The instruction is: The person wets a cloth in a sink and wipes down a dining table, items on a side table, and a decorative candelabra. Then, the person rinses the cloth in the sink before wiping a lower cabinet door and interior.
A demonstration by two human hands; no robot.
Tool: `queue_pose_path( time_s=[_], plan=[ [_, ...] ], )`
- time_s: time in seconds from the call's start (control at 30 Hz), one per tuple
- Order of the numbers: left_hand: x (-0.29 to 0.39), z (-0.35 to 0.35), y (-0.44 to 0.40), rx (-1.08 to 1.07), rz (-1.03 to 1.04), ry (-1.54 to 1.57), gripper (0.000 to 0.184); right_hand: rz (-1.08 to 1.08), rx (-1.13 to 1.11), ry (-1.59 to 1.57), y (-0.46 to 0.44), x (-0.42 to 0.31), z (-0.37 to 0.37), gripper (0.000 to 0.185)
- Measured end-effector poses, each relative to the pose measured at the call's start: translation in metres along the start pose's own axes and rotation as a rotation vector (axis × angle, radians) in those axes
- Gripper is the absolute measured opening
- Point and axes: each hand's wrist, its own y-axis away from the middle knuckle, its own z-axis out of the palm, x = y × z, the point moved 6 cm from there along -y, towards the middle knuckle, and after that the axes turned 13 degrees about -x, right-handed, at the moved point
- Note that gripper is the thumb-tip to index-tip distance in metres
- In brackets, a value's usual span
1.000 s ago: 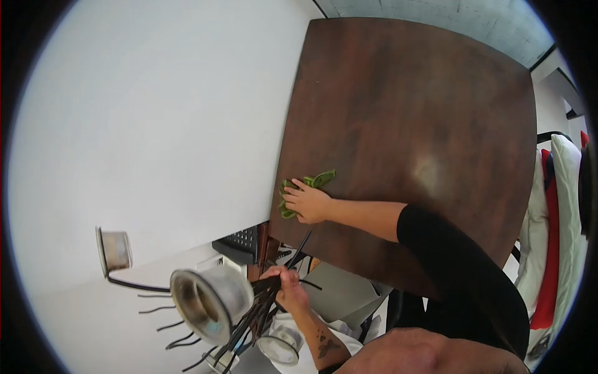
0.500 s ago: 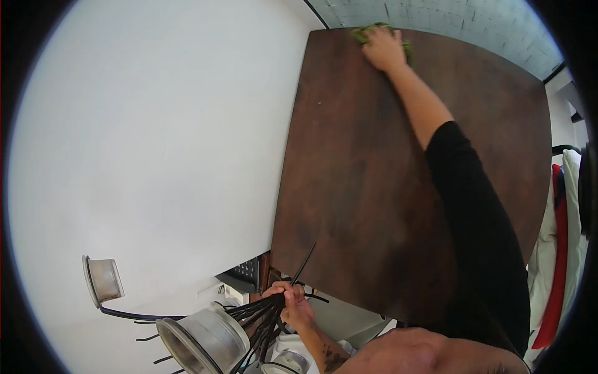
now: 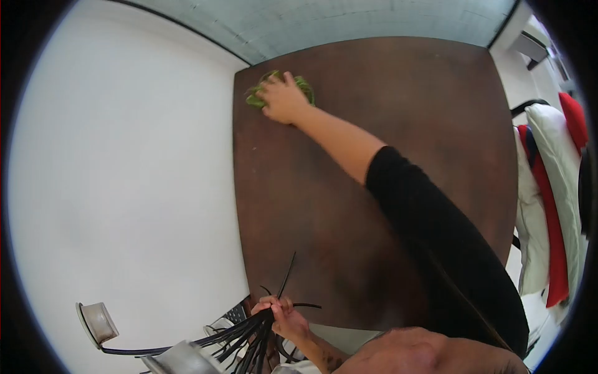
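Note:
My right hand [image 3: 283,100] presses down on a crumpled green cloth [image 3: 304,87], near the far left corner of a dark brown wooden table [image 3: 374,249]. Its fingers curve over the cloth, which sticks out around them. At the bottom, by the table's near left edge, my left hand [image 3: 283,315] is closed around a bundle of black cords or thin stems [image 3: 249,330]. One thin black piece points up over the tabletop. Metal cup-shaped pieces [image 3: 99,323], perhaps lamp shades, are at the bundle's other end; a larger one is cut off below.
A white wall [image 3: 137,174] borders the table on the left. Pale blue-grey glass or panelling [image 3: 374,22] stands along the far edge. Red and white cushions [image 3: 551,199] are stacked beyond the right edge. A dark keypad-like object [image 3: 237,313] is partly hidden behind the bundle.
The view has turned, so the table sits further left and lower. My right hand and the cloth have slid left and slightly nearer along the tabletop. My left hand keeps its grip on the bundle.

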Motion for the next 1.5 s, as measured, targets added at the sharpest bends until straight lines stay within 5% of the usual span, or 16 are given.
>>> queue_pose_path(
  time_s=[0.2, 0.3, 0.4, 0.57, 0.77, 0.87, 0.9, 0.97, 1.03, 1.17, 1.2, 1.3, 1.33, 1.4, 1.47, 1.5],
  plan=[
    [-0.012, 0.016, -0.016, -0.121, -0.038, 0.143, 0.02, 0.48, 0.314, 0.125, 0.173, 0.186, -0.105, 0.047],
    [-0.021, 0.041, -0.025, -0.253, -0.008, 0.224, 0.02, 0.895, 0.262, 0.33, 0.267, 0.278, -0.144, 0.05],
    [-0.037, 0.03, -0.038, -0.261, -0.078, 0.274, 0.024, 0.95, 0.257, 0.351, 0.288, 0.274, -0.151, 0.048],
    [-0.046, 0.105, -0.07, -0.288, -0.081, 0.265, 0.015, 0.271, -0.001, 0.129, 0.291, 0.082, -0.096, 0.047],
    [-0.054, 0.157, -0.072, -0.313, -0.104, 0.243, 0.014, -0.498, -0.46, -0.212, 0.44, -0.135, -0.058, 0.048],
    [-0.043, 0.171, -0.062, -0.218, -0.323, -0.02, 0.015, -0.504, -0.484, -0.288, 0.456, -0.107, -0.075, 0.047],
    [-0.05, 0.17, -0.064, -0.216, -0.325, -0.022, 0.015, -0.341, -0.497, -0.256, 0.441, -0.074, -0.088, 0.049],
    [-0.083, 0.169, -0.06, -0.04, -0.486, 0.523, 0.017, -0.058, -0.377, -0.186, 0.419, 0.0, -0.119, 0.051],
    [-0.097, 0.18, -0.047, 0.11, -0.552, 0.705, 0.02, 0.188, -0.203, -0.026, 0.414, 0.1, -0.131, 0.055],
    [-0.124, 0.171, -0.041, 0.011, -0.232, 0.52, 0.016, 0.469, -0.029, 0.121, 0.39, 0.207, -0.157, 0.054],
    [-0.151, 0.16, -0.044, -0.017, -0.298, 0.386, 0.016, 0.477, -0.008, 0.127, 0.386, 0.213, -0.156, 0.054],
    [-0.15, 0.16, -0.048, -0.145, -0.132, 0.195, 0.034, 0.472, 0.017, 0.14, 0.385, 0.2, -0.148, 0.053],
    [-0.145, 0.162, -0.048, -0.132, -0.199, 0.147, 0.018, 0.477, 0.028, 0.156, 0.388, 0.188, -0.148, 0.053],
    [-0.134, 0.168, -0.047, -0.117, -0.286, 0.28, 0.018, 0.349, 0.012, 0.151, 0.404, 0.141, -0.137, 0.054],
    [-0.115, 0.176, -0.047, -0.338, 0.212, -0.537, 0.025, 0.227, -0.136, 0.089, 0.425, 0.061, -0.122, 0.054],
    [-0.108, 0.178, -0.04, -0.28, 0.496, -0.859, 0.029, 0.117, -0.234, 0.071, 0.438, 0.009, -0.114, 0.056]
  ],
)
